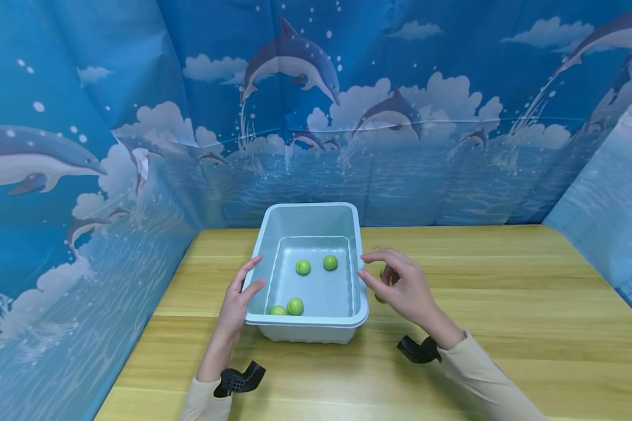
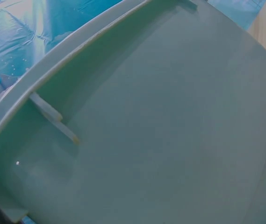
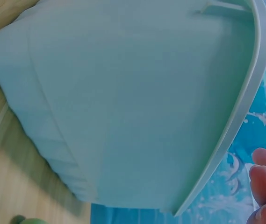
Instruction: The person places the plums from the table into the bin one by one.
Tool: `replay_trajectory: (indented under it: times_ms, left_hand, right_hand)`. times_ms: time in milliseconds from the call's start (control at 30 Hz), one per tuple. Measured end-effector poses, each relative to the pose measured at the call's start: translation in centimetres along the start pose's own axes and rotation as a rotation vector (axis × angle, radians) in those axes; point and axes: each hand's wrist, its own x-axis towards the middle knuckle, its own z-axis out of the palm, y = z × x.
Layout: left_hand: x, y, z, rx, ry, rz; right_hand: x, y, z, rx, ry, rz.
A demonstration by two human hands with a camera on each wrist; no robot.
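A pale blue-green plastic bin point(image 1: 313, 321) sits on the wooden table, its outer walls filling both wrist views. Inside are several green apples; two lie near the middle, one left point(image 1: 302, 267) and one right point(image 1: 330, 262), and two by the near wall point(image 1: 295, 306). My left hand point(image 1: 238, 301) is at the bin's left rim, thumb and forefinger extended over it; whether they touch it I cannot tell. Beside the right rim is my right hand point(image 1: 402, 286), its fingers loosely bent with nothing between them. In the right wrist view, its fingers point(image 3: 263, 182) stand apart from the rim.
Green fruit point(image 1: 382, 272) lies on the table point(image 1: 505, 304) behind my right hand, mostly hidden; a green piece point(image 3: 32, 221) shows low in the right wrist view. A blue dolphin-print sheet point(image 1: 295, 158) hangs along the table's back and left sides.
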Motion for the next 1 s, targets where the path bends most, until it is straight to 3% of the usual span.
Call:
replay_trajectory:
  times_ms: [233, 400, 500, 733, 1000]
  left_hand:
    - [0.0, 0.0, 0.0, -0.005, -0.003, 0.004]
    - [0.0, 0.0, 0.0, -0.008, -0.007, 0.008]
    - [0.0, 0.0, 0.0, -0.011, -0.009, 0.009]
    - [-0.1, 0.1, 0.0, 0.003, 0.002, 0.0]
    - [-0.1, 0.0, -0.1, 0.004, -0.007, 0.008]
  right_hand:
    - [0.4, -2.3, -0.9, 0.01, 0.045, 0.013]
    - [0.0, -2.3, -1.2, -0.004, 0.036, 0.077]
    - [-0.4, -1.6, -1.3, -0.009, 0.036, 0.12]
    - [-1.9, 2.9, -1.0, -0.026, 0.045, 0.156]
    - [-2.8, 4.2, -1.1, -0.081, -0.021, 0.224]
